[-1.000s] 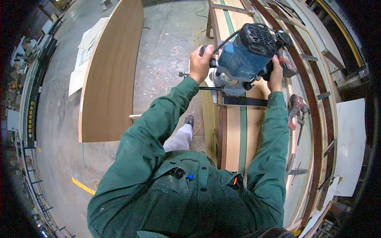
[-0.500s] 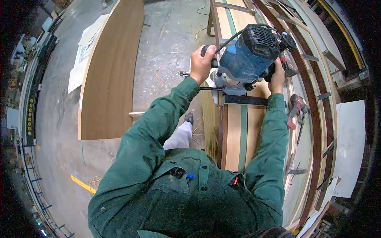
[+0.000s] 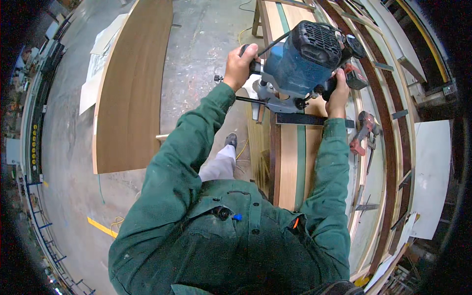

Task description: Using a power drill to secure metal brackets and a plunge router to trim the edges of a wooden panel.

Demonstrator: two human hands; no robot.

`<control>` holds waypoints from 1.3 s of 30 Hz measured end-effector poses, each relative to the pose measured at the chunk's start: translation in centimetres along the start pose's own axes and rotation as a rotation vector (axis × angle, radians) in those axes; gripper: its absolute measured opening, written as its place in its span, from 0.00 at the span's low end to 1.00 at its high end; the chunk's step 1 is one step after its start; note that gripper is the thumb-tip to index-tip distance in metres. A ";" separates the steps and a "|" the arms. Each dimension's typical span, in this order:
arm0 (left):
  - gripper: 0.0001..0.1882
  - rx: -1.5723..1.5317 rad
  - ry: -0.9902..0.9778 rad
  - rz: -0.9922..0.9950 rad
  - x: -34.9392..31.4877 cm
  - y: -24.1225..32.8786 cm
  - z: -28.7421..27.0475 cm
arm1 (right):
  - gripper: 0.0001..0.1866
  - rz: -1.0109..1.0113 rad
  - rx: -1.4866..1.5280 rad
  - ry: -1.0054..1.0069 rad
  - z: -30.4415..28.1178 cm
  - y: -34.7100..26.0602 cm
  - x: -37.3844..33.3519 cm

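A blue and black plunge router (image 3: 302, 59) stands over a long wooden panel (image 3: 287, 169) that has a green stripe along its length. My left hand (image 3: 239, 67) is wrapped round the router's left handle, thumb on top. On the other side my right hand (image 3: 337, 96) grips the right handle, partly hidden behind the machine. A dark straight bar (image 3: 305, 119) lies across the panel just on the near side of the router's base. The router bit and its contact with the wood are hidden.
A red and black cordless tool (image 3: 365, 132) lies right of the panel, beside long dark-edged frames (image 3: 400, 147). At left a large brown board (image 3: 132, 93) stands over the concrete floor (image 3: 196, 44). A yellow cord (image 3: 242, 150) runs near my foot.
Both hands and the router have shifted slightly left and away from me. The router looks a little more tilted. The grip on both handles is unchanged.
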State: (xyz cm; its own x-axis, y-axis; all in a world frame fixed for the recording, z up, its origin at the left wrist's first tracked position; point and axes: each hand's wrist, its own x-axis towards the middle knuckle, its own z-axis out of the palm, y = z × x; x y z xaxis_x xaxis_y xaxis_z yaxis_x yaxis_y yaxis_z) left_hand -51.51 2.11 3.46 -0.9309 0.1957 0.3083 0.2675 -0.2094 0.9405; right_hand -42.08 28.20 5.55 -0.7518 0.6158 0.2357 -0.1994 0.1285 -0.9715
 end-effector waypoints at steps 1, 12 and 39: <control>0.23 -0.006 -0.014 -0.018 0.2 -0.1 -0.3 | 0.26 0.016 0.020 0.005 0.2 0.0 -0.2; 0.23 0.059 0.012 0.020 1.4 -0.1 -0.1 | 0.26 0.034 0.066 -0.017 0.9 0.4 1.3; 0.21 0.003 -0.045 0.000 7.4 -3.1 -0.9 | 0.28 0.127 0.046 -0.031 3.6 1.8 6.5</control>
State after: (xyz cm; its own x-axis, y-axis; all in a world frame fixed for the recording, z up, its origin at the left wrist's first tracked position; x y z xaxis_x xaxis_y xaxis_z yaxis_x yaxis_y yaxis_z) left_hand -59.45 3.40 2.71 -0.9187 0.2388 0.3145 0.2684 -0.2063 0.9409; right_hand -49.58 29.62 5.41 -0.7917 0.6004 0.1126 -0.1296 0.0151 -0.9915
